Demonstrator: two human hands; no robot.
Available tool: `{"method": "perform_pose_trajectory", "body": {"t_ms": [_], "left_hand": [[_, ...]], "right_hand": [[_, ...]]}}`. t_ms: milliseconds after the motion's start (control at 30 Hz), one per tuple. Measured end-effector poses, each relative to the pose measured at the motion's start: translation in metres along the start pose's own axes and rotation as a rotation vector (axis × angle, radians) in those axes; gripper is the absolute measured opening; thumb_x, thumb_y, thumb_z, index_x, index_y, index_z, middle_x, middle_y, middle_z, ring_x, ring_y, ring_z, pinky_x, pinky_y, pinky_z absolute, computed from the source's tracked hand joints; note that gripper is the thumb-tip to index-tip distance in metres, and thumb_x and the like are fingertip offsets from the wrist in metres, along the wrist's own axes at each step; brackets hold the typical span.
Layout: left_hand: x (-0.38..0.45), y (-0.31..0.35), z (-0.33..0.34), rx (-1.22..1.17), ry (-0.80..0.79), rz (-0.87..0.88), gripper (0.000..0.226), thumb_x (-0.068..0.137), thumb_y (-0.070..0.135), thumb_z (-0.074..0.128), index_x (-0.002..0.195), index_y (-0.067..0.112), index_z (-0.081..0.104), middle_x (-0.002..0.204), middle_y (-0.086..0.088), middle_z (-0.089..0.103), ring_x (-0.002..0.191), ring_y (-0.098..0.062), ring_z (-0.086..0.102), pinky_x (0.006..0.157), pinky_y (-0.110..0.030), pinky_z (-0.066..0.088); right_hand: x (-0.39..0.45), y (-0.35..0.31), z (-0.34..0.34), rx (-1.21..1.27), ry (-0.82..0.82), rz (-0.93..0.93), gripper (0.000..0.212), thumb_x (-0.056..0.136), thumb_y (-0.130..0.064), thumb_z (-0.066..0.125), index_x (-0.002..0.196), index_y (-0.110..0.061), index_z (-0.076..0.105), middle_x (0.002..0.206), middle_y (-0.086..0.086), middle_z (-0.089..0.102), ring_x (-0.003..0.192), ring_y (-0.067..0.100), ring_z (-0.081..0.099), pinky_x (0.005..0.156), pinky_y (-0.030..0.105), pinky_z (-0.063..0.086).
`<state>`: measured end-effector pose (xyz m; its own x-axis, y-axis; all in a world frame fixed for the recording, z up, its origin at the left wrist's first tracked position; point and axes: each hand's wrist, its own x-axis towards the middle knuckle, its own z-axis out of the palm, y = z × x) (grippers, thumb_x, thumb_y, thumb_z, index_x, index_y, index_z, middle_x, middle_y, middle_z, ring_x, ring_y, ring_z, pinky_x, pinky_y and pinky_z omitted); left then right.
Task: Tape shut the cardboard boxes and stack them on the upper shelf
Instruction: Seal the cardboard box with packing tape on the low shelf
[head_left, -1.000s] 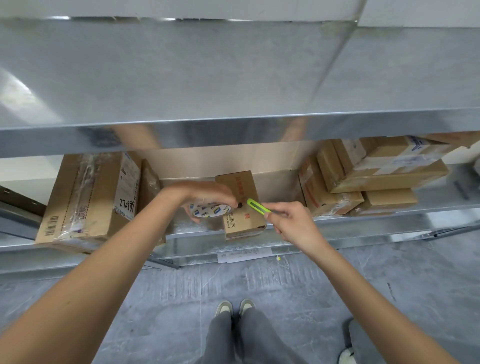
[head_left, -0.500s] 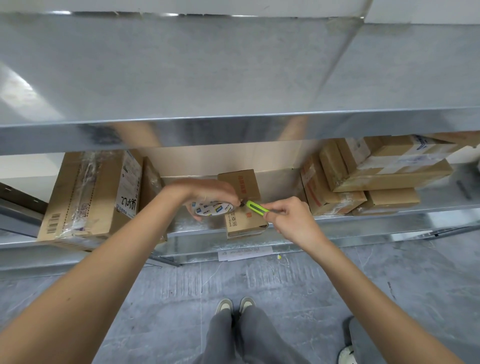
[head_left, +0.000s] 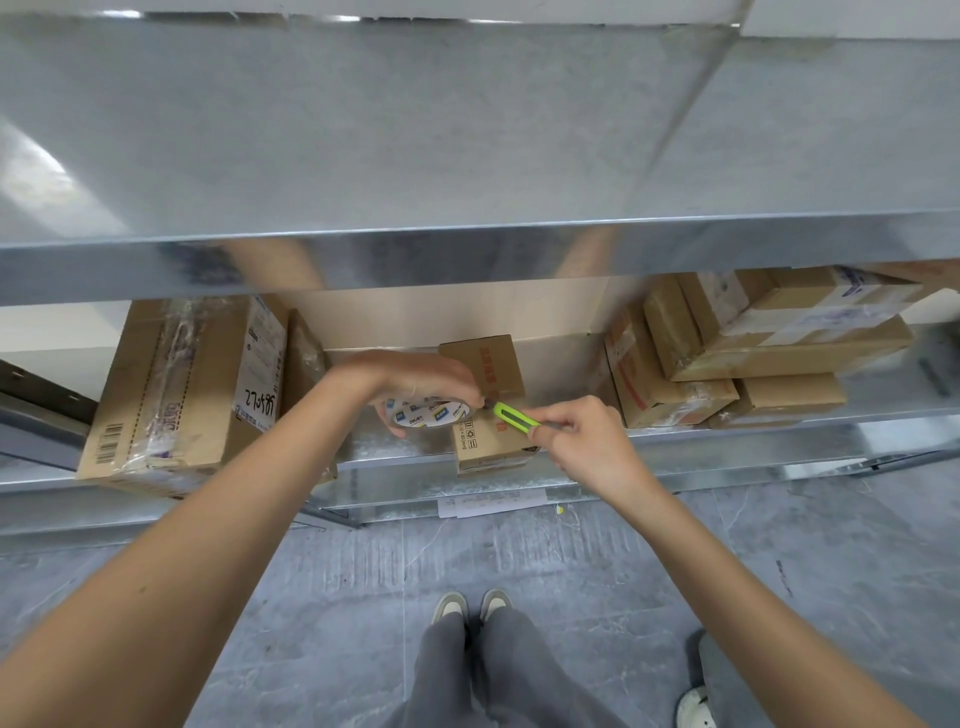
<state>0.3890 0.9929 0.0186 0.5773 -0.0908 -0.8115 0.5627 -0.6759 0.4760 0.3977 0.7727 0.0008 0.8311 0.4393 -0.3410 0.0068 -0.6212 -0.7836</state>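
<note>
At far left we see a large taped carton (head_left: 176, 384) on the lower shelf (head_left: 519, 475). Our left hand (head_left: 415, 376) grips the tape roll (head_left: 428, 413); our right hand (head_left: 582, 441) pinches a green utility knife (head_left: 514, 417) over the small cardboard box (head_left: 488, 405). Stacked boxes (head_left: 753, 348) sit rightmost.

Both forearms are bare up to the frame edge, with no sleeve, watch, or band on either wrist. The left hand (head_left: 415, 379) and the right hand (head_left: 587, 441) wear no gloves or rings, and the fingernails that show are short and unpainted. Far below the fingers are loose grey fabric trousers (head_left: 488, 675) with soft folds down each leg. Under the hems sit pale canvas shoes with off-white rounded toe caps (head_left: 474, 605), side by side.
</note>
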Motion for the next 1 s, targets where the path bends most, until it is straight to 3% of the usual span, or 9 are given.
{"method": "perform_pose_trajectory", "body": {"t_ms": [67, 200, 300, 433, 533, 600, 700, 800, 1000], "left_hand": [[0.000, -0.001, -0.001, -0.006, 0.002, 0.001, 0.036, 0.067, 0.054, 0.057, 0.098, 0.037, 0.065, 0.106, -0.002, 0.059, 0.086, -0.021, 0.061, 0.060, -0.031, 0.056], [0.002, -0.003, -0.002, -0.020, 0.002, 0.001, 0.036, 0.065, 0.057, 0.058, 0.097, 0.041, 0.065, 0.109, 0.000, 0.058, 0.092, -0.022, 0.061, 0.060, -0.030, 0.056], [0.003, -0.005, -0.003, -0.033, -0.004, -0.001, 0.034, 0.066, 0.058, 0.059, 0.095, 0.042, 0.065, 0.108, 0.002, 0.058, 0.091, -0.021, 0.061, 0.058, -0.029, 0.056], [0.005, -0.006, -0.003, -0.008, -0.004, 0.005, 0.033, 0.067, 0.057, 0.058, 0.095, 0.041, 0.066, 0.108, -0.001, 0.060, 0.085, -0.022, 0.063, 0.057, -0.029, 0.055], [0.005, -0.006, -0.003, -0.020, -0.018, 0.004, 0.027, 0.068, 0.055, 0.059, 0.092, 0.044, 0.066, 0.108, -0.001, 0.060, 0.086, -0.022, 0.063, 0.057, -0.029, 0.055], [0.005, -0.006, -0.004, -0.018, -0.024, 0.005, 0.029, 0.069, 0.054, 0.059, 0.095, 0.044, 0.065, 0.108, -0.001, 0.060, 0.088, -0.022, 0.062, 0.057, -0.029, 0.055], [0.007, -0.006, -0.004, -0.008, -0.022, 0.004, 0.032, 0.070, 0.055, 0.060, 0.099, 0.042, 0.065, 0.110, 0.001, 0.059, 0.091, -0.022, 0.061, 0.059, -0.030, 0.056], [0.008, -0.008, -0.005, -0.017, -0.018, 0.014, 0.023, 0.076, 0.054, 0.060, 0.095, 0.043, 0.066, 0.109, 0.001, 0.058, 0.092, -0.023, 0.061, 0.058, -0.030, 0.056], [0.009, -0.009, -0.006, -0.023, -0.027, 0.011, 0.025, 0.075, 0.054, 0.060, 0.096, 0.043, 0.066, 0.111, 0.000, 0.058, 0.095, -0.024, 0.060, 0.058, -0.029, 0.056]], "right_hand": [[0.000, 0.003, -0.002, 0.015, 0.003, 0.013, 0.042, 0.084, -0.013, 0.062, 0.073, -0.053, 0.070, 0.043, -0.009, 0.039, 0.052, 0.016, 0.033, 0.046, 0.022, 0.032], [0.001, 0.007, 0.003, 0.006, -0.021, 0.044, 0.027, 0.085, -0.013, 0.063, 0.095, -0.035, 0.076, 0.037, -0.012, 0.042, 0.051, 0.015, 0.036, 0.046, 0.021, 0.033], [-0.003, 0.009, 0.006, 0.023, -0.041, 0.048, 0.026, 0.086, -0.012, 0.063, 0.097, -0.031, 0.077, 0.037, -0.011, 0.043, 0.051, 0.017, 0.038, 0.048, 0.022, 0.032], [-0.004, 0.013, -0.011, 0.110, 0.059, 0.031, 0.027, 0.086, -0.014, 0.062, 0.092, -0.036, 0.076, 0.039, -0.014, 0.047, 0.044, 0.007, 0.038, 0.045, 0.017, 0.032], [0.006, 0.026, -0.021, 0.045, 0.264, -0.050, 0.020, 0.094, -0.019, 0.058, 0.090, -0.034, 0.072, 0.047, -0.016, 0.055, 0.047, 0.002, 0.048, 0.048, 0.016, 0.035], [0.025, 0.041, -0.017, -0.190, 0.360, -0.064, 0.023, 0.100, -0.019, 0.049, 0.107, -0.021, 0.070, 0.066, -0.003, 0.066, 0.065, 0.017, 0.060, 0.058, 0.028, 0.038], [0.057, 0.071, 0.005, -0.515, 0.289, 0.061, 0.034, 0.101, -0.011, 0.039, 0.134, -0.009, 0.047, 0.089, 0.022, 0.067, 0.082, 0.040, 0.064, 0.062, 0.036, 0.041], [0.077, 0.095, 0.029, -0.636, 0.238, 0.096, 0.020, 0.100, -0.007, 0.040, 0.119, -0.004, 0.047, 0.091, 0.021, 0.067, 0.081, 0.039, 0.065, 0.061, 0.040, 0.047], [0.099, 0.105, 0.042, -0.698, 0.398, -0.022, 0.014, 0.096, -0.011, 0.051, 0.098, -0.001, 0.059, 0.096, 0.019, 0.062, 0.088, 0.036, 0.057, 0.064, 0.037, 0.036]]}}
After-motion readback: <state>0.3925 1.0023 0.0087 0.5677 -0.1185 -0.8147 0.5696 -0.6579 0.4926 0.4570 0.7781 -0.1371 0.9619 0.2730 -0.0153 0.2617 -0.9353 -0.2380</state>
